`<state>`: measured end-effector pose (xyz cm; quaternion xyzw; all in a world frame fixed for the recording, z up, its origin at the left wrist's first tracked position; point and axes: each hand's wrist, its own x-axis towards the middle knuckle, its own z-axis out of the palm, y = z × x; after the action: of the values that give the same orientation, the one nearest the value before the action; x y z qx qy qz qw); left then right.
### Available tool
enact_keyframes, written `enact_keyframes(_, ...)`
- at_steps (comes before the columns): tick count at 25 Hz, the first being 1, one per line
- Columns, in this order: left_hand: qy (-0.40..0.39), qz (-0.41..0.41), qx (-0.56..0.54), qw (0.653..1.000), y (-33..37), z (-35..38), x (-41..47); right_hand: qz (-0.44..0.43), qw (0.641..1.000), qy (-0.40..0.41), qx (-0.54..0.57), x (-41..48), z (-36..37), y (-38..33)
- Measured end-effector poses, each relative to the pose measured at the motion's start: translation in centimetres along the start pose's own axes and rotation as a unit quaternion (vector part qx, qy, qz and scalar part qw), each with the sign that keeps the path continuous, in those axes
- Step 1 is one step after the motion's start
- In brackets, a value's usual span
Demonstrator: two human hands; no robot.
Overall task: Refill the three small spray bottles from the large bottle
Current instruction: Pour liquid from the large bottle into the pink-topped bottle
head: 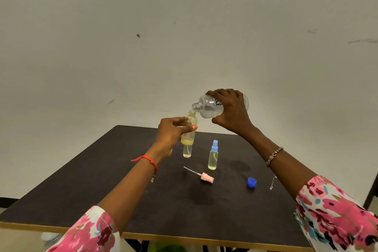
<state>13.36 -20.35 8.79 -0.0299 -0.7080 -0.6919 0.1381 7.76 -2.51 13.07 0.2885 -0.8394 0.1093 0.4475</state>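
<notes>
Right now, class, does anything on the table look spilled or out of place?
Yes. Dull patches mark the dark tabletop, one near the front centre and one behind the blue cap; they could be spilled liquid. A pink spray head lies loose on its side.

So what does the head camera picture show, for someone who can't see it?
A right hand tips a large clear bottle over a small yellow bottle held in the left hand. Below, a dark table holds a blue-topped spray bottle.

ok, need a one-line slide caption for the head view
Right hand tips the large bottle over an uncapped small bottle held by the left hand, above the table.
</notes>
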Motion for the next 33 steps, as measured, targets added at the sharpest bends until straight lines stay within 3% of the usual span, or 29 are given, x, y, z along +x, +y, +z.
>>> enact_keyframes(33,-0.012,0.002,-0.013,1.000,0.03,0.14,-0.23,-0.006,1.000,0.005,0.001,-0.12,-0.45,-0.05)
